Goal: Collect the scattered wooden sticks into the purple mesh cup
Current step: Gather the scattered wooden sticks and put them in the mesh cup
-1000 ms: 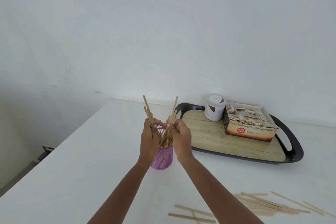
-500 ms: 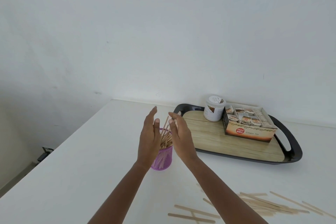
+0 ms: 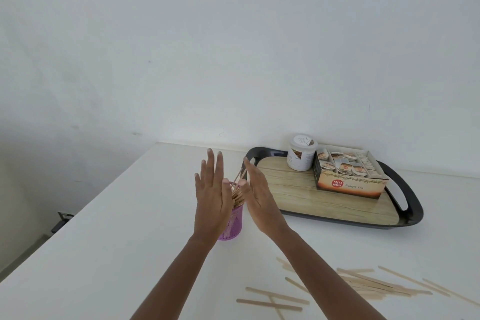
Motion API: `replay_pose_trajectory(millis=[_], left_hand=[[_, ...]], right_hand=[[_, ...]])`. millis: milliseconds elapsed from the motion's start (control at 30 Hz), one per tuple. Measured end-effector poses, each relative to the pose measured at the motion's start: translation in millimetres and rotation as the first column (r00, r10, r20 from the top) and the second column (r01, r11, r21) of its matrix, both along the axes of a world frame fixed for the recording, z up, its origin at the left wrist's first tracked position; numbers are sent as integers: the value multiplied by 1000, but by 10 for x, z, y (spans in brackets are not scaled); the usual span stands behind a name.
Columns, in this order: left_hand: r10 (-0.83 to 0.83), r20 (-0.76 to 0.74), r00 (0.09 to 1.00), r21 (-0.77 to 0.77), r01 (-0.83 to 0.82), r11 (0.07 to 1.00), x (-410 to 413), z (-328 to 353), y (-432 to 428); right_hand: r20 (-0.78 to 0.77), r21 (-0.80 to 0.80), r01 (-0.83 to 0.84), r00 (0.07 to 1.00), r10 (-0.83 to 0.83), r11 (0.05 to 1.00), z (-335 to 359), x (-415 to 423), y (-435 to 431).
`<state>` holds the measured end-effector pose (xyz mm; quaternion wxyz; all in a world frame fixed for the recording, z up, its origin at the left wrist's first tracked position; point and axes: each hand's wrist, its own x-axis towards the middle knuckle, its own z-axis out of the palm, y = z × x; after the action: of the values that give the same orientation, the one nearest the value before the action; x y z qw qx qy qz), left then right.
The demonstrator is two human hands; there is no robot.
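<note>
From my head camera I see my left hand [image 3: 211, 196] and my right hand [image 3: 258, 199] raised over the white table [image 3: 109, 254], one on each side of the purple mesh cup [image 3: 232, 225]. Both hands are flat, with the fingers stretched and spread, and they hold nothing. The palms face each other, with the cup's mouth between them. My left hand covers the left part of the cup.

The cup stands upright on the table, near the middle of it, just beside the left end of the tray [image 3: 405, 218]. A bunch of wooden sticks [image 3: 237, 195] is inside it, and some of them lean out above the rim, between my two palms.

More loose sticks [image 3: 374, 284] lie flat in a heap near the front edge of the table, at the right, well apart from the cup. A few single sticks [image 3: 268, 304] lie to the left of this heap, also near the front edge, partly behind my right forearm.

The tray is dark with a wood-pattern floor, and it sits near the back edge of the table. On it stand a white round tub [image 3: 301, 153] and, touching it on the right, an open box of ginger tea sachets [image 3: 348, 176].
</note>
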<state>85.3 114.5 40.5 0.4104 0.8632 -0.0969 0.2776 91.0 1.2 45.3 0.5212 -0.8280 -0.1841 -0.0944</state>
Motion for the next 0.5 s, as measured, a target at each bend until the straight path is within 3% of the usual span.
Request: replay_pose_trajectory(millis=[133,233,333,500], left_hand=[[91,133,987,53,-99,994,-121,73,-42],[20,245,969,223,-77,972,-258,36,-113],[-132,234,963,411,25,911,-401,-79,-249],[-310,155,938,578,169,798,-544,-363,-548]], right_hand=[[18,76,73,997,-74,994,-77,-135,-188],[-1,51,132,991,-132,990,-235,-236,-379],[-6,-9,186,982,-186,982,-395,-362,-591],[-34,-133,292,954,-299,947,-625,-571,-979]])
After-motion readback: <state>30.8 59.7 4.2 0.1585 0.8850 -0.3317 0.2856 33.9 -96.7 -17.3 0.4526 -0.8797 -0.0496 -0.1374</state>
